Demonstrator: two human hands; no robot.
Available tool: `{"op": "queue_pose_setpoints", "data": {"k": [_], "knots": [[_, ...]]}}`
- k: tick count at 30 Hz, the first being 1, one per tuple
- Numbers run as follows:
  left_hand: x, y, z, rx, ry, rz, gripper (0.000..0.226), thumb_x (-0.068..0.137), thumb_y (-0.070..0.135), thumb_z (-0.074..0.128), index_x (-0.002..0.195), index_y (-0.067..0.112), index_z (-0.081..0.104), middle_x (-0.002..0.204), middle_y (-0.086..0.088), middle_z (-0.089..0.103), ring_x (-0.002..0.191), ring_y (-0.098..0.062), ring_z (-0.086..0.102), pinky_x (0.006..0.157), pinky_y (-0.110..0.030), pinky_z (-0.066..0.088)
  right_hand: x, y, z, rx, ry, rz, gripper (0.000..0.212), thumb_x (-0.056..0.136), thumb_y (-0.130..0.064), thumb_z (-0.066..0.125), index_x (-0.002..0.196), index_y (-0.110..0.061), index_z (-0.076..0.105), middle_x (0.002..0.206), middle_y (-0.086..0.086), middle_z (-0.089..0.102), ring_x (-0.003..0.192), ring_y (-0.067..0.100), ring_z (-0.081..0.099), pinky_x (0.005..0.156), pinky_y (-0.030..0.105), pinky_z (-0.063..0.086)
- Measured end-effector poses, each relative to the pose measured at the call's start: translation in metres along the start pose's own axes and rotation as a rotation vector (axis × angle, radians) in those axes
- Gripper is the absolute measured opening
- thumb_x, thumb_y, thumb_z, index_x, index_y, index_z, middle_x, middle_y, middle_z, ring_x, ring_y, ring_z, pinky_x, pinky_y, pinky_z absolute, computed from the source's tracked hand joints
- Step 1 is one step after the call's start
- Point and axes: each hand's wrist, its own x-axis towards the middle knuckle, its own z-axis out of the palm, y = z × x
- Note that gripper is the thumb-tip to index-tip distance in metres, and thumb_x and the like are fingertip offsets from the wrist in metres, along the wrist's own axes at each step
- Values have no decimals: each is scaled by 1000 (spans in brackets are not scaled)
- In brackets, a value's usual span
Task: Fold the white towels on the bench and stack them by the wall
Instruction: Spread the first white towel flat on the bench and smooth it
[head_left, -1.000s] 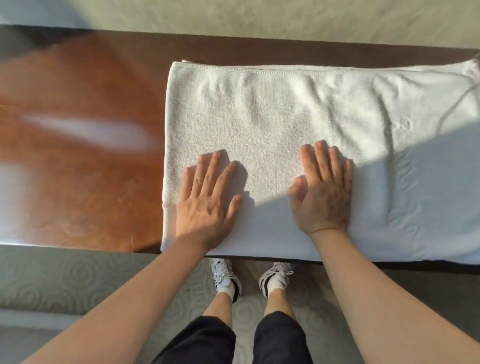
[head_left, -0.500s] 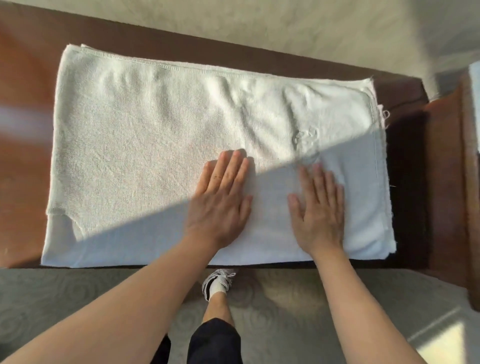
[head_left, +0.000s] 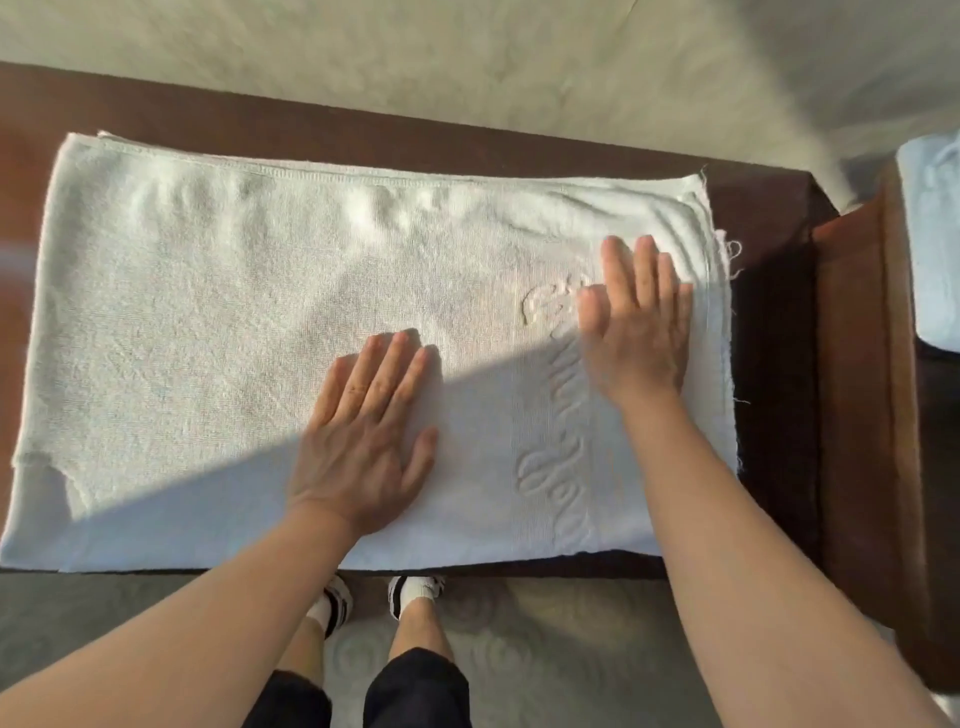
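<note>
A white towel (head_left: 208, 322), folded lengthwise into a long rectangle, lies flat across the dark wooden bench (head_left: 774, 364). Raised lettering runs down its right part. My left hand (head_left: 363, 431) presses flat on the towel's middle near the front edge, fingers straight and together. My right hand (head_left: 639, 322) lies flat on the towel's right end, fingers straight, close to the frayed right edge. Neither hand holds anything.
The bench's bare right end (head_left: 769, 208) shows past the towel. A second wooden piece (head_left: 872, 415) stands to the right with another pale towel (head_left: 932, 244) on it. The pale wall (head_left: 467, 62) runs behind the bench. My feet stand on patterned carpet (head_left: 545, 649) below.
My right hand has slid rightward and away from me along the towel toward its right edge. My left hand stays near the middle. The view has shifted a little.
</note>
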Motion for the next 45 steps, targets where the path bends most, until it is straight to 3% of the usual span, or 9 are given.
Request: {"op": "queue_pose_setpoints", "data": {"k": [4,10,16,18,23,30,36,42,45], "knots": [[2,0,-1,16,-23,-4,76,98,51,34,163,21,8,171,1,3,157,-23,2,127,-48,8,16,-7,-14,62,82,162,71,98,-58,17,161,-28,9,169,7,2,156,28,-1,124,54,-1],[1,1,-4,-10,-13,-13,76,97,50,35,163,23,8,171,2,5,157,-22,2,127,-45,4,2,-84,6,24,-26,-511,61,102,-53,35,159,-35,20,169,0,8,156,22,0,124,49,-6],[1,-2,1,12,1,-7,76,98,50,34,163,23,7,171,2,4,157,-22,2,127,-45,5,67,-13,-21,16,24,195,66,102,-55,22,161,-28,10,169,7,1,156,28,-4,124,54,-5],[1,-1,1,15,-9,-7,76,98,50,34,163,23,7,171,2,3,157,-22,2,127,-46,6,45,-44,-17,62,88,134,69,100,-55,25,161,-26,13,169,8,3,156,30,0,123,55,-3],[-1,-2,3,17,8,-8,75,98,50,34,163,21,11,171,0,5,157,-22,2,127,-44,4,-45,-108,20,45,29,-465,58,101,-50,38,156,-32,34,167,3,21,155,26,14,123,54,9],[0,-4,5,10,14,7,75,98,50,32,163,22,7,171,0,4,157,-21,0,127,-46,6,-42,17,-6,46,46,229,66,103,-55,15,162,-27,4,170,4,-3,156,25,-6,123,55,1],[1,-5,6,-10,41,10,74,99,50,31,163,24,5,171,1,4,157,-20,-1,127,-44,4,-151,-35,20,-21,-82,-380,66,102,-59,22,161,-31,12,169,5,6,156,27,6,124,54,11],[-2,0,1,-24,10,50,69,101,46,29,162,17,15,170,-8,8,157,-27,3,126,-49,4,-164,68,-3,-55,-71,264,73,99,-61,10,162,-24,2,169,8,0,156,29,-1,123,57,4],[-11,7,-6,-69,53,108,59,102,36,31,156,11,36,165,-14,25,154,-34,20,125,-52,16,-169,13,2,-4,-17,59,71,102,-59,15,162,-23,2,169,6,-2,156,25,-5,125,52,-4]]}}
